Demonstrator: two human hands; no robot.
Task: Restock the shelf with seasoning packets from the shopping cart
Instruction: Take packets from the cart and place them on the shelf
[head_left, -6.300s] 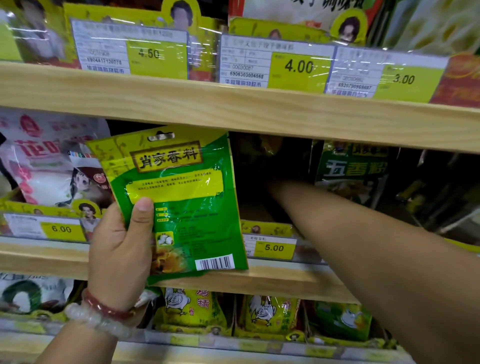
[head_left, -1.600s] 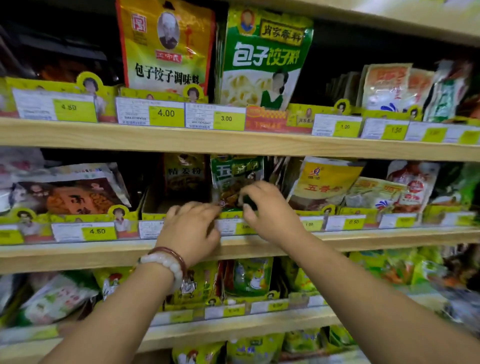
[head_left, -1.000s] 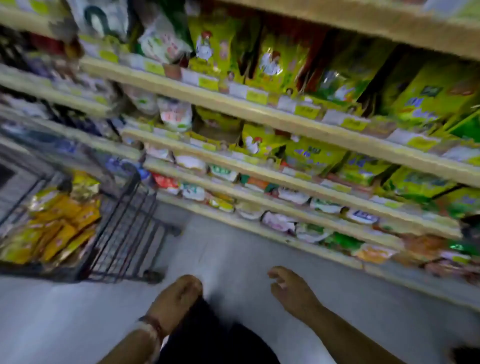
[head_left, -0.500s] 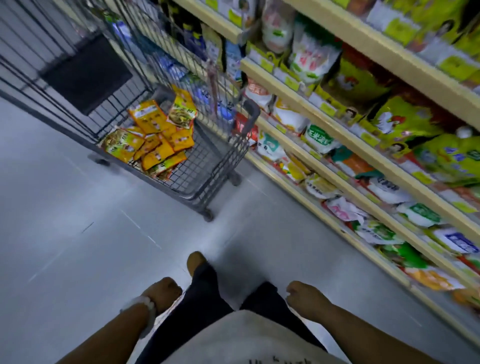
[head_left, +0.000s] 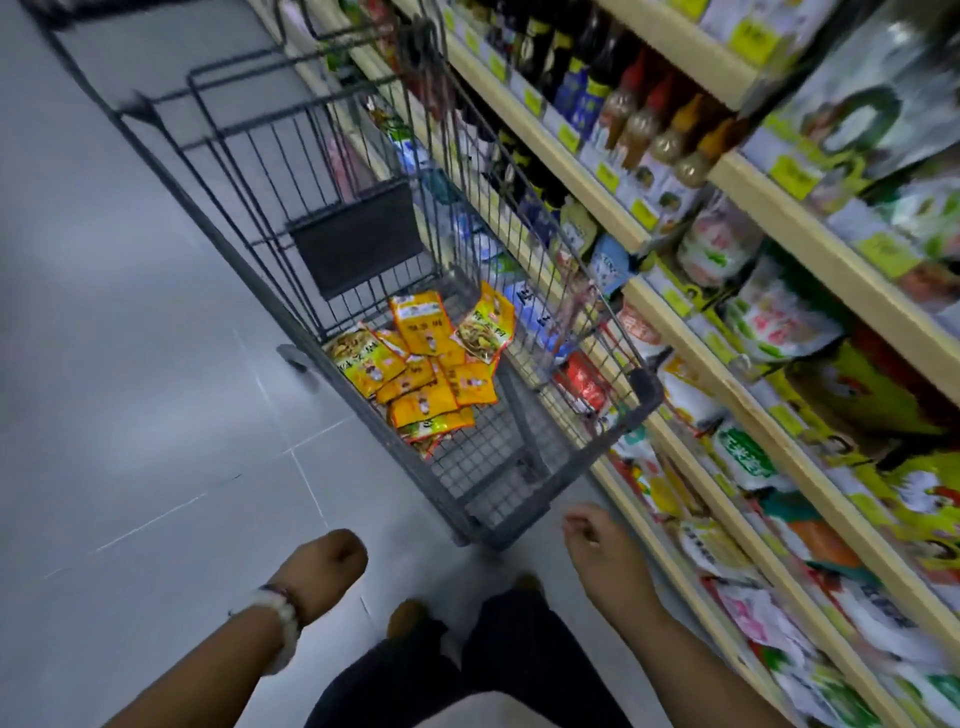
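My feed is dim and bluish overall. A pale sheen lies on the floor tiles at the left, and a soft shadow sits on them by the shopping cart. Motion blur smears the shelf on the right, worst toward the top right corner. The orange seasoning packets stay fairly crisp. Wide-angle bending curves the shelf edges.

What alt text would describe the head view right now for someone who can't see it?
Both hands, left hand and right hand, hang without holding anything in front of a grey wire shopping cart holding a pile of yellow-orange seasoning packets. The cart stands on grey floor tiles beside wooden shelves stocked with packets and bottles.
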